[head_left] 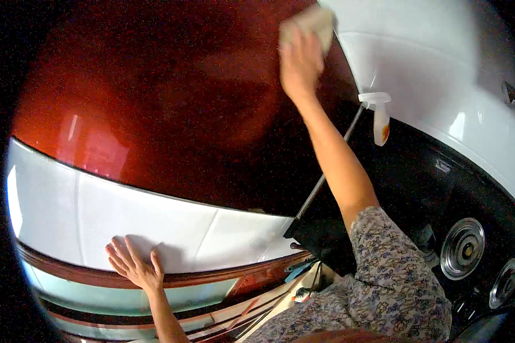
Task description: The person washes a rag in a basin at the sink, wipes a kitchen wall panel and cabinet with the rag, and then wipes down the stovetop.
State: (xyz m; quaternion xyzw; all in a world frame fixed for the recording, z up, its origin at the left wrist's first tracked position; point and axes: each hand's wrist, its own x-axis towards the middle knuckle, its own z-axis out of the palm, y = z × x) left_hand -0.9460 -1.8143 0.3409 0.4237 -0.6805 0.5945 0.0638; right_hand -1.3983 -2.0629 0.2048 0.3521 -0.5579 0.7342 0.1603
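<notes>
Your patterned sleeve fills the near foreground as your right hand reaches out across a glossy dark red panel. The hand has hold of a pale cloth, its fingers mostly outstretched against it; both are blurred, and how firmly the fingertips grip cannot be told. The cloth lies at the panel's far edge, close to the white surface beyond.

Your left hand is open and holds nothing, palm down and fingers parted on the white strip bordering the red. It looks like a sound brace: weight spread through the palm, rather than driven into the fingertips, should steady the long reach.

At the cloth, even pressure under flat fingers serves better than a push from the tips, with fabric between skin and gloss. Close to the edge, a lighter touch guards against a snagged fold or a slip over the rim.

Mind the forearm, too. The slim metal rod runs just beside it, and a spray bottle sits near the rod's upper end, where a wide elbow could knock it. Round metal discs lie well apart, beyond your sleeve.
</notes>
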